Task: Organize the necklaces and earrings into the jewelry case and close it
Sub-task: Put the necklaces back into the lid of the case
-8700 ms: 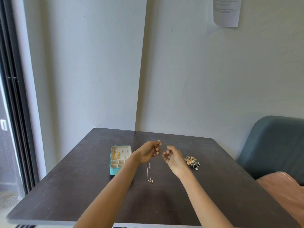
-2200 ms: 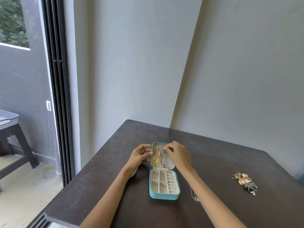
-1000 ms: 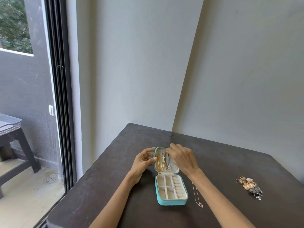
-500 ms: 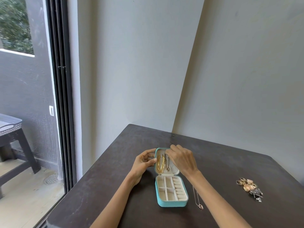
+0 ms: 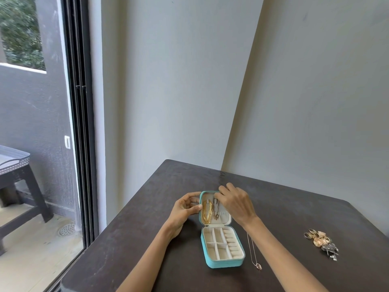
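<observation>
Lying open on the table (image 5: 147,239), the turquoise jewelry case (image 5: 221,248) showed cream compartments; left hand (image 5: 185,209) gripped its lid edge, right hand (image 5: 234,202) pinched a necklace (image 5: 216,209) inside; no legible writing.

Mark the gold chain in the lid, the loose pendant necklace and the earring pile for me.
gold chain (image 5: 207,211): head view, mid-strand inside the lid.
pendant necklace (image 5: 258,266): head view, on its pendant.
earring pile (image 5: 320,241): head view, a gold piece mid-pile.
</observation>
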The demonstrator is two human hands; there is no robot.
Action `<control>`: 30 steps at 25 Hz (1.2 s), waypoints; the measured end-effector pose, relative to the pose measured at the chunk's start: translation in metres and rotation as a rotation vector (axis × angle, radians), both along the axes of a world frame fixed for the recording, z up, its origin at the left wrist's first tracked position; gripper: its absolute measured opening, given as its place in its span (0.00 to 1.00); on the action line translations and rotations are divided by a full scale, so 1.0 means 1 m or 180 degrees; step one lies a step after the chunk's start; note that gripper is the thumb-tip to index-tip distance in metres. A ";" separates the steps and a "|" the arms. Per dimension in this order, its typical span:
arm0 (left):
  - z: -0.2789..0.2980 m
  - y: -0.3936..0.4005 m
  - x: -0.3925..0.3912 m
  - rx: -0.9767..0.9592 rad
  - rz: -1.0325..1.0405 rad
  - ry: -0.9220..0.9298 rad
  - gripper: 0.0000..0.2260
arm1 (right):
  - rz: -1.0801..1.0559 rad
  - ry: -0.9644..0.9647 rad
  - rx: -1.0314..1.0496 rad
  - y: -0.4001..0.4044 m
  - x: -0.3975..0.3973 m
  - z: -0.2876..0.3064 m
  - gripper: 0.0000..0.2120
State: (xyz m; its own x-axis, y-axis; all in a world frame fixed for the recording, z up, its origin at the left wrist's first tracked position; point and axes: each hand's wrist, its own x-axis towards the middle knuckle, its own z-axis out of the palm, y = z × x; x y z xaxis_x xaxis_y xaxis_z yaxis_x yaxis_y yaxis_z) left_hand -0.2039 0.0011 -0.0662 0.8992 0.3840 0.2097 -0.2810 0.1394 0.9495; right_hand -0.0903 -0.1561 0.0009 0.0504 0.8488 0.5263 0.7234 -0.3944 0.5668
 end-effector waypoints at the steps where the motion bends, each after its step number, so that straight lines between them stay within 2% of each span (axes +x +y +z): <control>1: 0.000 0.000 0.000 -0.0017 -0.0010 -0.0017 0.15 | 0.0010 -0.0016 -0.0005 -0.001 0.001 -0.001 0.09; 7: -0.001 0.000 0.001 -0.0033 -0.0017 -0.0029 0.15 | 0.0012 -0.0079 0.0106 -0.003 0.001 -0.008 0.09; 18: 0.001 0.003 0.002 -0.0010 -0.0010 -0.0044 0.15 | 0.0089 0.0445 0.0494 0.002 0.000 -0.002 0.10; 30: -0.001 -0.001 0.001 -0.0039 0.0006 -0.0059 0.16 | 0.0143 0.0509 0.0322 -0.005 -0.004 -0.001 0.12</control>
State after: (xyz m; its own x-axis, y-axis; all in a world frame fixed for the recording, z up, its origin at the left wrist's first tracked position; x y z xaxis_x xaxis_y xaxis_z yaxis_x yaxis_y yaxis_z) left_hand -0.2027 -0.0003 -0.0677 0.8945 0.3884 0.2215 -0.2987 0.1505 0.9424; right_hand -0.0942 -0.1607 0.0000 0.1034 0.7953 0.5974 0.8192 -0.4087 0.4024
